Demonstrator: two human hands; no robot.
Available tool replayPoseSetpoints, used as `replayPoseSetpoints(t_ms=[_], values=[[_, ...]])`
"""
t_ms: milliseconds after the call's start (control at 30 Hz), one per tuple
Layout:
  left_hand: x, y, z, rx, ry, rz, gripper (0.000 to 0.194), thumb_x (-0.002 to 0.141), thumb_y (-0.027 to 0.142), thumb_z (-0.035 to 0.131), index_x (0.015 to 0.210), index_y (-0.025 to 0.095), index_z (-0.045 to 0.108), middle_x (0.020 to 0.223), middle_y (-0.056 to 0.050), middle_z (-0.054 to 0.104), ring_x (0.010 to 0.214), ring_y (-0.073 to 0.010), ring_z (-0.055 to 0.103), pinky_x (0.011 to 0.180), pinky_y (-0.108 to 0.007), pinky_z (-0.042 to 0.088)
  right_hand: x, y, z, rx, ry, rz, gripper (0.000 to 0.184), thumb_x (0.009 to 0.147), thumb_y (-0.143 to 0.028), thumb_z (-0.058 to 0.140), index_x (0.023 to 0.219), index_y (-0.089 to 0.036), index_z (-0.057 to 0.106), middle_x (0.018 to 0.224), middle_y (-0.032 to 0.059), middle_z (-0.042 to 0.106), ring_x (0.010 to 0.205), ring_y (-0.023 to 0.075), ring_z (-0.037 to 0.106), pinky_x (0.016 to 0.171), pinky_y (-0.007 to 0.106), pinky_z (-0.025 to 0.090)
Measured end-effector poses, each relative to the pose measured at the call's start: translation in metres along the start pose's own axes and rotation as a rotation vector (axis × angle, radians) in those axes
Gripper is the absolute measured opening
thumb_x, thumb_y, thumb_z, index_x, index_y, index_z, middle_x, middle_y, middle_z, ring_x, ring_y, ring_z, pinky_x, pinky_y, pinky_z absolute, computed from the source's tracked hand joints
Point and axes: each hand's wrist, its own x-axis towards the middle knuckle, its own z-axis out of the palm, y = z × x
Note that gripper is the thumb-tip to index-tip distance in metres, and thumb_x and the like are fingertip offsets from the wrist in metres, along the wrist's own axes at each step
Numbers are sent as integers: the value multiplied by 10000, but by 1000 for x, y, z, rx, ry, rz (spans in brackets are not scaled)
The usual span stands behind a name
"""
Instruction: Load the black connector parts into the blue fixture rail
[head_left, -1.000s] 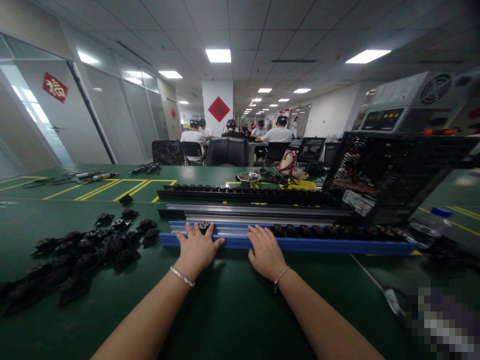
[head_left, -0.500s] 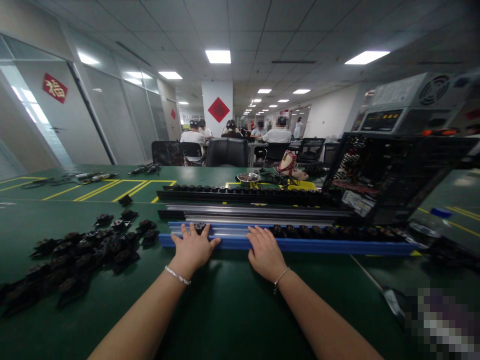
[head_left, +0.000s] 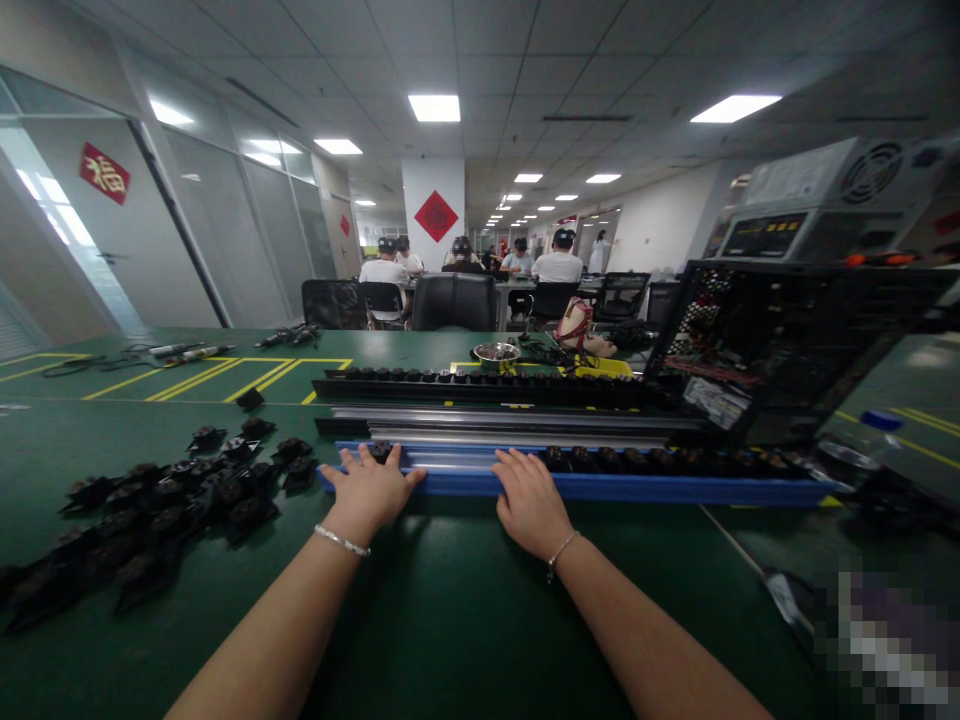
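Note:
A long blue channel rail [head_left: 637, 488] lies across the table in front of me. My left hand [head_left: 369, 490] is spread open over its left end, the fingertips at a small black module [head_left: 381, 451] that sits in the channel. Part of that module is hidden by the fingers. My right hand [head_left: 531, 505] rests flat and open on the rail near its middle, just left of a row of similar black modules [head_left: 607, 459] seated in the channel. Between my hands the silvery inside of the channel shows. Neither hand has anything gripped.
Loose black modules [head_left: 169, 520] are heaped at the left. Behind the blue rail lie bare rails [head_left: 495, 415] and a black rail [head_left: 480, 392] filled with modules. An open computer case [head_left: 787, 350] stands at the right. A metal bowl [head_left: 496, 353] sits farther back.
My left hand has slid a little to the left along the rail, and the black module at its fingertips has shifted left too. My right hand has stayed in place.

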Motion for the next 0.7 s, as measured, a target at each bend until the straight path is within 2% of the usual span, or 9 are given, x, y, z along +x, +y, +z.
replayPoseSetpoints(t_ms=[300,533,700], values=[[4,-7,-2,3,-12,-1,765,773,719,234,1402,297,344,1465,-211,302,1338,-470,196,948,-729,154,0,0,0,-9,-3,0,399,768,-158,479,1153,-183,581,1338,72,515,1275,221,395,1099,411,239],[9,-17,-7,10,-82,-7,729,793,687,218,1414,313,301,1475,-186,295,1375,-407,151,966,-700,195,0,0,1,-3,10,-7,393,771,-156,474,1147,-188,583,1331,66,522,1272,228,400,1099,420,239],[12,-24,-8,-12,-74,-31,734,786,699,214,1403,320,330,1473,-190,300,1371,-414,158,965,-700,194,0,1,1,4,6,-3,391,774,-152,468,1147,-186,582,1328,66,524,1271,227,401,1103,421,234]])
